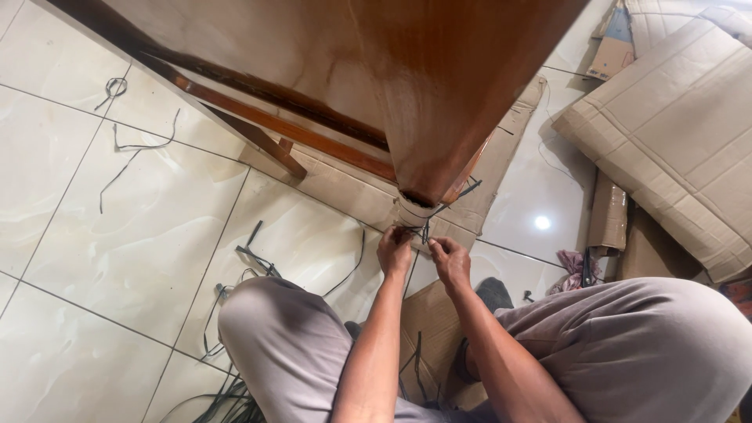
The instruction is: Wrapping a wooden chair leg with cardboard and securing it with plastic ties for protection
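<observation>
A polished brown wooden table (439,86) fills the top of the view, seen from above its corner. Below that corner its leg (413,211) is wrapped in cardboard and bound with thin black straps (427,229). My left hand (394,251) and my right hand (450,258) meet at the foot of the wrapped leg, both with fingers pinched on the black strap ends there. My knees in grey trousers (282,337) spread to either side of my forearms.
Loose black strap offcuts (133,149) lie scattered on the cream floor tiles at left and near my left knee. Flattened cardboard sheets (681,133) are piled at right. More cardboard (427,313) lies under my arms. A pink rag (568,270) sits by the pile.
</observation>
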